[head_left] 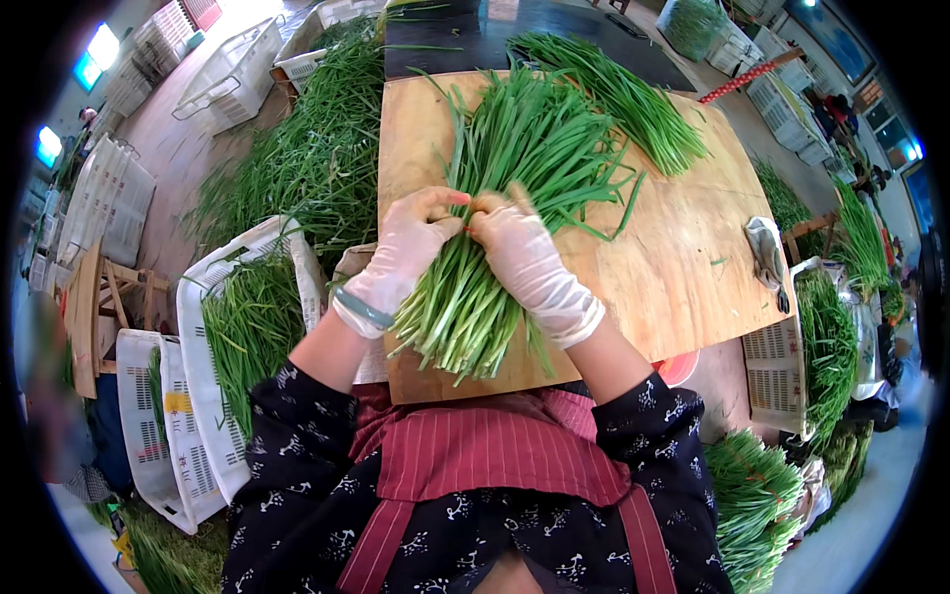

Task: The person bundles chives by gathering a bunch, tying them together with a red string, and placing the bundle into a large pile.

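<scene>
We've got the green bundle [539, 139] on the wooden board [683, 257], left of its middle, cut stems toward the board's near edge, leaf tips toward the far edge. Both hands gloved, at the bundle's waist. Left hand [411, 236]: narrow grip, thumb and forefinger pinched at the bundle's left side. Right hand [517, 243]: narrow too, fingers curled over the top. Reddish bit at our fingertips; we can't tell what it is or exactly what's pinched. Second bundle [633, 104] lies across the board's far right part. Grey cloth [765, 252] at the board's right edge. Loose greens [312, 148] heaped left of the board.
</scene>
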The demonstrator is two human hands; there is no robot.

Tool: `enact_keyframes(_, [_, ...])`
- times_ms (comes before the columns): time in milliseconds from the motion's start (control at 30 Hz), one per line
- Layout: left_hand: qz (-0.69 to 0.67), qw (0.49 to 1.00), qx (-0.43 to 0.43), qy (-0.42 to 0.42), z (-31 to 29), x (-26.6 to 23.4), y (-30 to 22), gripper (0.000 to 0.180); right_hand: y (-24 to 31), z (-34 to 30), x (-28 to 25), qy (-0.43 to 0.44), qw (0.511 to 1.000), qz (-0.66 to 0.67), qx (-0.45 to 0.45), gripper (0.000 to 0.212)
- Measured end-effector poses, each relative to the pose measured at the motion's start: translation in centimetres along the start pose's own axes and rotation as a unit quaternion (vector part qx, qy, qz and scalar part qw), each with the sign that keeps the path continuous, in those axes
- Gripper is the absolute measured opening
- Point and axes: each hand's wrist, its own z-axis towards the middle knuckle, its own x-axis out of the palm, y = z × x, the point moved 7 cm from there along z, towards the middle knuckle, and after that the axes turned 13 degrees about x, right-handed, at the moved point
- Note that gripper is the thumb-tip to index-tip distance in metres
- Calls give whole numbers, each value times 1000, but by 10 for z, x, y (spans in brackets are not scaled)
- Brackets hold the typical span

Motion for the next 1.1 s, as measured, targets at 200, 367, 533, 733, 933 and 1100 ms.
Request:
enact_keyframes(200, [318,909,201,180,19,26,-61,23,-15,-14,-9,60,953,82,286,39])
enact_keyframes(367, [317,866,319,218,16,58,-89,21,-35,-32,-1,20,894,174,412,36])
enact_keyframes(533, [354,825,357,257,8,87,-97,18,-52,-53,16,-95,845,316,420,24])
enact_keyframes(733, [183,921,302,165,25,56,-96,27,-64,-78,19,-101,736,508,435,11])
enact_keyframes(933, [-310,914,-166,201,-6,39,9,72,-83,-104,9,-93,580,646,488,16])
enact_keyframes(1100, [-383,884,-131,233,-48,95,-16,63,-87,-97,-6,-115,539,693,465,17])
